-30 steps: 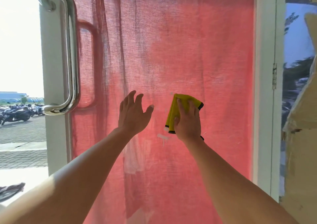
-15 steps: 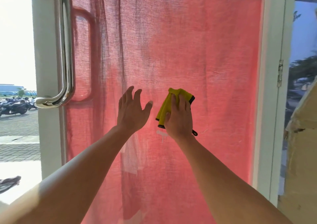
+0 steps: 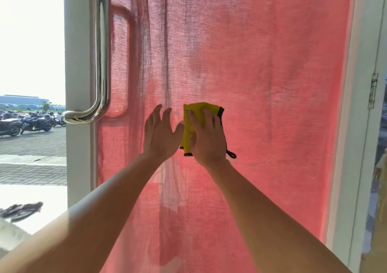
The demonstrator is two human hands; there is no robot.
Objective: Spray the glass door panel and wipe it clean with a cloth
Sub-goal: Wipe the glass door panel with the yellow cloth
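Note:
The glass door panel [image 3: 261, 67] fills the middle of the view, with a pink curtain showing through it. A folded yellow cloth [image 3: 195, 120] with black edging is pressed flat against the glass at mid height. My right hand [image 3: 207, 136] lies over the cloth and holds it to the pane. My left hand [image 3: 160, 132] is just left of it, fingers spread, its thumb touching the cloth's left edge. No spray bottle is in view.
A curved steel door handle [image 3: 100, 63] runs down the white door frame [image 3: 77, 157] at the left. Past the open doorway are paving and parked motorbikes [image 3: 27, 122]. A hinge [image 3: 373, 93] sits on the right frame. Sandals [image 3: 21, 210] lie at lower left.
My right hand has slid the cloth leftwards across the glass until it meets my left hand. The view has shifted a little to the left.

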